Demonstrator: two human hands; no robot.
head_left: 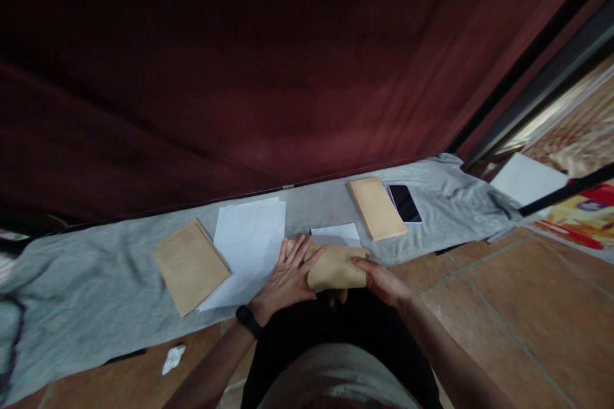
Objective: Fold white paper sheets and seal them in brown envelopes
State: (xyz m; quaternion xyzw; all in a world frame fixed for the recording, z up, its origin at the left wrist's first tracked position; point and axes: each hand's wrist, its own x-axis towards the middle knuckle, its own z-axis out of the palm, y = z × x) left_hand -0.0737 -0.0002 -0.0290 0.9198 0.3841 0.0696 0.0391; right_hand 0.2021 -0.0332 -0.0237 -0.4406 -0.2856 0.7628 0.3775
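Observation:
A brown paper envelope (336, 266) lies bent over at the near edge of the grey cloth, close to my lap. My left hand (290, 271) rests on its left end, fingers spread across the paper. At the other end my right hand (381, 278) grips the envelope's right edge, with the thumb on top and the other fingers hidden beneath. Just behind it, a white sheet (338, 234) shows in part. To the left are a stack of white paper (249, 236) and several brown envelopes (192, 265) overlapping it.
The grey cloth (96, 281) covers a long, narrow surface before a dark red curtain (288, 108). A pile of tan envelopes (377, 208) lies beside a phone (405, 204) on the right. A crumpled white tissue (173, 358) is on the tiled floor (480, 319).

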